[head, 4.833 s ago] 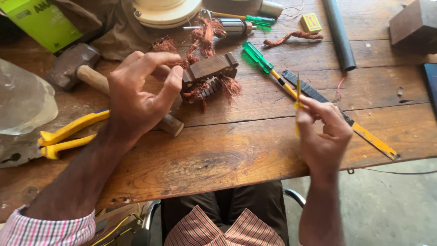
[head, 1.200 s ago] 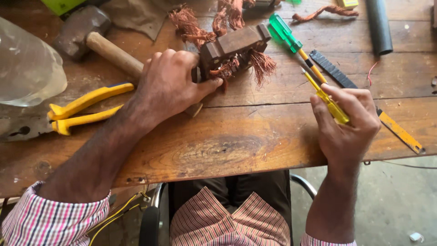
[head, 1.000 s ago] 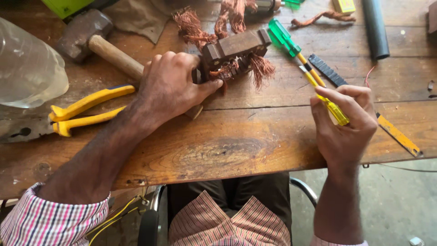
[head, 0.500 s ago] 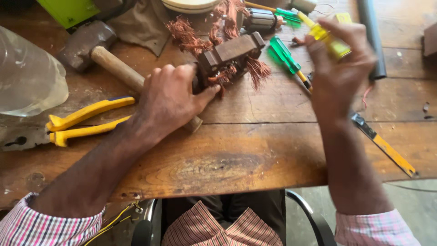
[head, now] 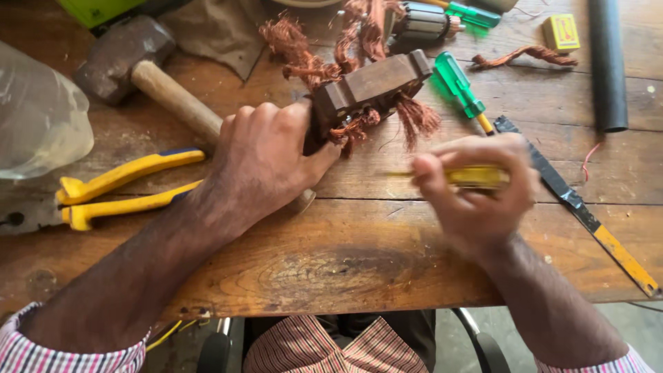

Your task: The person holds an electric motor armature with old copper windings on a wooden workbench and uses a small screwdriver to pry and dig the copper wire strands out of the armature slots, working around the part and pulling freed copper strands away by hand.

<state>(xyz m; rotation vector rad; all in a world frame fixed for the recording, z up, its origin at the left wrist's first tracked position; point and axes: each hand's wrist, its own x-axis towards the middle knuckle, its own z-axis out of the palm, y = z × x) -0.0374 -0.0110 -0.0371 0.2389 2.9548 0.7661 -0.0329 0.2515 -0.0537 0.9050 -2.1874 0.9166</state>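
My left hand (head: 266, 162) grips the near end of a brown motor stator block (head: 369, 86) on the wooden workbench (head: 345, 269). Frayed copper wire (head: 304, 52) sticks out of the block on several sides. My right hand (head: 476, 197) is closed around a thin yellow-handled tool (head: 473, 177), blurred by motion. The tool lies level, with its tip toward the block and just short of the copper strands.
A hammer (head: 131, 62) lies behind my left hand, and yellow-handled pliers (head: 110, 193) sit to its left. A green screwdriver (head: 459, 86), a long black and yellow blade (head: 573, 204), a black pipe (head: 608, 62), a small yellow box (head: 561, 32) and a clear plastic bag (head: 34, 117) are spread around.
My right hand reached to the back of the bench with the yellow tool, then came back down to the front of the block. My left hand stayed on the block.
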